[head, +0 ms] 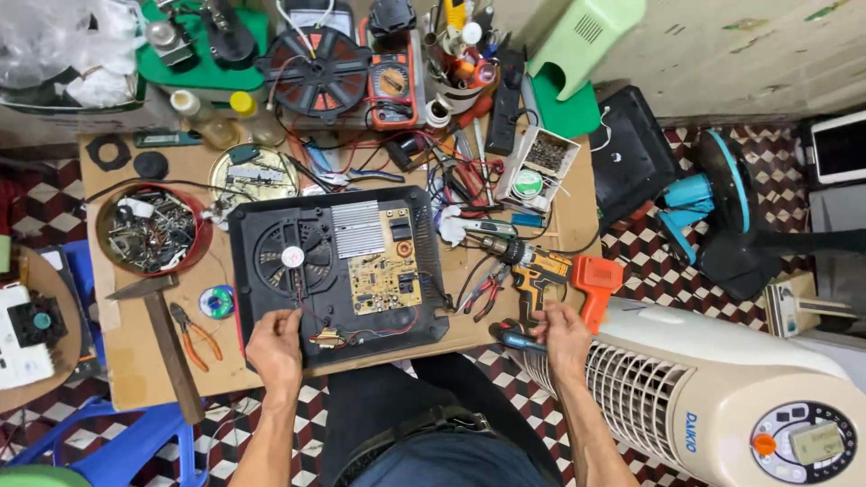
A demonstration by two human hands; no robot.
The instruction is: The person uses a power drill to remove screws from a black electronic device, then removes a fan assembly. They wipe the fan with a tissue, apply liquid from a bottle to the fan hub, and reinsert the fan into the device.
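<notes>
a: two hands down. left hand (275, 347) rests fingers flat on the opened induction cooker (338, 271), near edge, pinching nothing.
b: right hand (564, 335)?
a: curled around a blue-handled screwdriver (519, 339), shaft pointing left toward the cooker, cordless drill (541, 271) just beyond.

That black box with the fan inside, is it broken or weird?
It looks taken apart. The black box lies open, so its fan, metal fins and circuit board show. Red wires hang loose near the left hand. The right hand holds a screwdriver.
</notes>
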